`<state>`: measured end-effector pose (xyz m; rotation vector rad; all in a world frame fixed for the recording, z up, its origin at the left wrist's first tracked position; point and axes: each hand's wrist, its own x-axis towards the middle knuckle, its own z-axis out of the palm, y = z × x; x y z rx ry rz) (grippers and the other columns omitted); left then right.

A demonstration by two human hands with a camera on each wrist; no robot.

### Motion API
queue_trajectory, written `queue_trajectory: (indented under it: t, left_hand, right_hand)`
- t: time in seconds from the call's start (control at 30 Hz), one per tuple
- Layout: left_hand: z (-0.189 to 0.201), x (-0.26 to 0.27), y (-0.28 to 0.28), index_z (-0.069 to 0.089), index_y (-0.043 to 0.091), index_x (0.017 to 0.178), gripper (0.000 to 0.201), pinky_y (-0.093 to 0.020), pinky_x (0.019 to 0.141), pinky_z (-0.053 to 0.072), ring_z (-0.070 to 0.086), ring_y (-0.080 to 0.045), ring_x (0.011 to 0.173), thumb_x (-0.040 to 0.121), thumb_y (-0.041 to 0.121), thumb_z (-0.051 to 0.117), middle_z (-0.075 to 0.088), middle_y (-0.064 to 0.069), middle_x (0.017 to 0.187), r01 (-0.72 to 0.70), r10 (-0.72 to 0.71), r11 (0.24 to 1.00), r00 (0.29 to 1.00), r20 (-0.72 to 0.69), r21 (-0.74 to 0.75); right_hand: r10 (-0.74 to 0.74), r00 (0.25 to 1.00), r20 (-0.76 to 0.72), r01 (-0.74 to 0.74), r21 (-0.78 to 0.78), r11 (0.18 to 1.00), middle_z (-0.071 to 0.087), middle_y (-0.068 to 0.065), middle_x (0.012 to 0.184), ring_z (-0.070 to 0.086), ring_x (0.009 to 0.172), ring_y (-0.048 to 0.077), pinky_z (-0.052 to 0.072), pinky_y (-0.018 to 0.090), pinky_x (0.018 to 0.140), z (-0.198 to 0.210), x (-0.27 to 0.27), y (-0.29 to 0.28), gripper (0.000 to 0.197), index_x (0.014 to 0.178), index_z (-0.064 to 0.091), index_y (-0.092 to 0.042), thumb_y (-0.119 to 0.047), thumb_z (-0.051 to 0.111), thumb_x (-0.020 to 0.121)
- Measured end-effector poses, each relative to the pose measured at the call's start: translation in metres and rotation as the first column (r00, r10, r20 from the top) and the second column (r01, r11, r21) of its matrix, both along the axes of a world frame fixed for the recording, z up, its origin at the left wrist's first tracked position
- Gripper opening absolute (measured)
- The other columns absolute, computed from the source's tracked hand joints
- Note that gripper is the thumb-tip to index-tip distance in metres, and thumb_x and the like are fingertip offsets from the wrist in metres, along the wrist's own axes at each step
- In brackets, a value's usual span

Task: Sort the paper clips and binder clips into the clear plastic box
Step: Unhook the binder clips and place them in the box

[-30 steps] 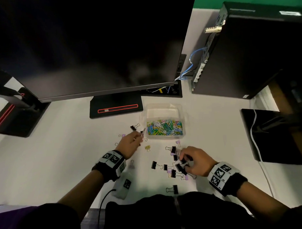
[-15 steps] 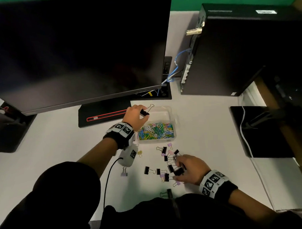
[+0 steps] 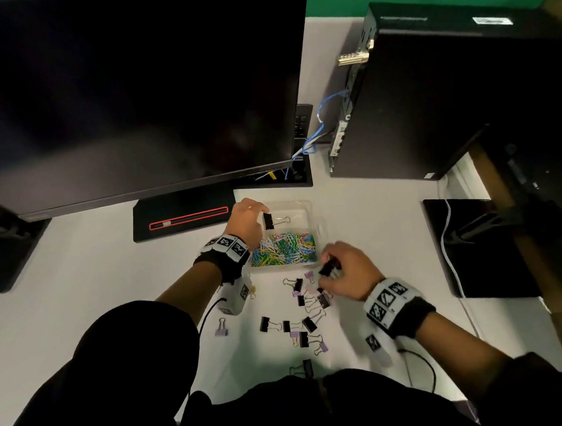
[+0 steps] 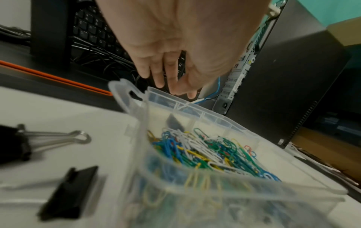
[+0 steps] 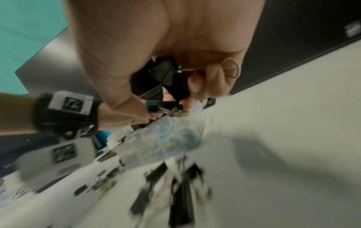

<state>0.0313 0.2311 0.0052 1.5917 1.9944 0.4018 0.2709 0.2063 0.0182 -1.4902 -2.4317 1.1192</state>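
Note:
The clear plastic box [image 3: 319, 228] stands mid-table, its near compartment full of coloured paper clips [image 3: 284, 249]. My left hand [image 3: 260, 213] hovers over the far compartment with fingers loose and straight. A black binder clip [image 3: 268, 220] is just beneath it in that compartment, and shows as a dark blur [image 4: 173, 121] in the left wrist view. My right hand [image 3: 331, 268] is beside the box's near right corner. Its curled fingers grip black binder clips [image 5: 170, 77]. Several loose black and purple binder clips [image 3: 304, 323] lie on the table in front of me.
A large dark monitor [image 3: 135, 90] overhangs the back left, with its red-striped base [image 3: 184, 216] beside the box. A black computer tower [image 3: 428, 96] and blue cables [image 3: 321, 122] stand behind. A black pad [image 3: 484, 247] lies to the right. Two binder clips [image 4: 68, 192] lie left of the box.
My left hand carried a black binder clip over the box's far compartment and let it go. My right hand rose from the pile toward the box with clips in its grip.

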Motion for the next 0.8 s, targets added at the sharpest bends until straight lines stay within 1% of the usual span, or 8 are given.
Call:
queue_trajectory:
  t: [0.13, 0.23, 0.33, 0.4, 0.53, 0.67, 0.73, 0.8]
  left_hand:
    - [-0.004, -0.021, -0.029, 0.057, 0.017, 0.115, 0.046, -0.038, 0.108, 0.033, 0.035, -0.025, 0.13, 0.081, -0.011, 0.043, 0.046, -0.008, 0.133, -0.103, 0.107, 0.992, 0.993, -0.054, 0.066]
    - [-0.014, -0.042, -0.059, 0.057, 0.016, 0.113, 0.038, -0.038, 0.105, 0.035, 0.04, -0.028, 0.125, 0.083, -0.005, 0.049, 0.048, -0.009, 0.131, -0.163, 0.168, 0.985, 0.982, -0.091, 0.056]
    - [-0.02, -0.06, -0.088, 0.055, 0.018, 0.115, 0.032, -0.04, 0.104, 0.038, 0.043, -0.027, 0.121, 0.086, 0.005, 0.052, 0.049, -0.008, 0.129, -0.225, 0.221, 0.974, 0.968, -0.121, -0.022]
    - [-0.022, -0.069, -0.104, 0.052, 0.019, 0.118, 0.03, -0.041, 0.102, 0.04, 0.043, -0.027, 0.12, 0.088, 0.017, 0.054, 0.048, -0.008, 0.129, -0.246, 0.23, 0.966, 0.959, -0.166, -0.078]
    - [-0.024, -0.075, -0.127, 0.047, 0.018, 0.125, 0.04, -0.043, 0.099, 0.04, 0.041, -0.029, 0.121, 0.089, 0.035, 0.053, 0.043, -0.01, 0.132, -0.3, 0.26, 0.94, 0.937, -0.232, -0.16]
    - [-0.025, -0.073, -0.136, 0.041, 0.017, 0.131, 0.055, -0.044, 0.104, 0.037, 0.036, -0.033, 0.125, 0.085, 0.038, 0.059, 0.036, -0.012, 0.137, -0.284, 0.248, 0.931, 0.953, -0.176, -0.229]
    - [-0.026, -0.07, -0.138, 0.041, 0.017, 0.13, 0.055, -0.042, 0.105, 0.035, 0.036, -0.034, 0.125, 0.083, 0.038, 0.061, 0.035, -0.013, 0.136, -0.257, 0.23, 0.941, 0.963, -0.142, -0.22]
    - [-0.026, -0.067, -0.139, 0.043, 0.017, 0.128, 0.053, -0.041, 0.106, 0.034, 0.037, -0.033, 0.125, 0.083, 0.037, 0.063, 0.035, -0.013, 0.134, -0.225, 0.207, 0.95, 0.973, -0.106, -0.215]
  right_hand:
    - [0.043, 0.997, 0.067, -0.051, 0.126, 0.991, 0.043, -0.002, 0.093, 0.051, 0.085, 0.019, 0.045, 0.029, 0.072, 0.016, -0.042, 0.054, 0.032, 0.098, 0.054, -0.019, -0.022, 0.071, 0.071]
    - [0.07, 0.989, 0.13, -0.093, 0.187, 0.978, 0.044, 0.001, 0.1, 0.052, 0.092, 0.022, 0.045, 0.031, 0.077, 0.016, -0.074, 0.086, 0.034, 0.103, 0.054, -0.02, -0.012, 0.068, 0.073]
    - [0.115, 0.969, 0.218, -0.154, 0.169, 0.974, 0.049, 0.008, 0.112, 0.055, 0.097, 0.026, 0.045, 0.03, 0.078, 0.008, -0.097, 0.105, 0.036, 0.106, 0.056, -0.018, -0.005, 0.066, 0.074]
    - [0.152, 0.951, 0.268, -0.192, 0.128, 0.973, 0.05, 0.01, 0.114, 0.054, 0.099, 0.027, 0.042, 0.028, 0.077, 0.002, -0.106, 0.11, 0.035, 0.105, 0.057, -0.019, -0.003, 0.065, 0.075]
    - [0.17, 0.937, 0.305, -0.202, 0.079, 0.976, 0.05, 0.011, 0.117, 0.053, 0.104, 0.028, 0.046, 0.033, 0.085, -0.005, -0.112, 0.114, 0.037, 0.105, 0.058, -0.021, 0.002, 0.059, 0.076]
    - [0.176, 0.943, 0.283, -0.203, 0.07, 0.977, 0.051, 0.01, 0.125, 0.048, 0.117, 0.028, 0.044, 0.037, 0.097, -0.003, -0.105, 0.106, 0.051, 0.118, 0.054, -0.022, 0.0, 0.063, 0.074]
    - [0.146, 0.966, 0.211, -0.175, 0.123, 0.977, 0.05, 0.009, 0.127, 0.045, 0.121, 0.028, 0.041, 0.037, 0.101, 0.002, -0.096, 0.095, 0.05, 0.119, 0.054, -0.022, -0.003, 0.065, 0.075]
    - [0.114, 0.986, 0.124, -0.135, 0.169, 0.976, 0.052, 0.008, 0.122, 0.045, 0.117, 0.025, 0.04, 0.038, 0.101, 0.007, -0.083, 0.079, 0.041, 0.114, 0.057, -0.021, -0.004, 0.063, 0.078]
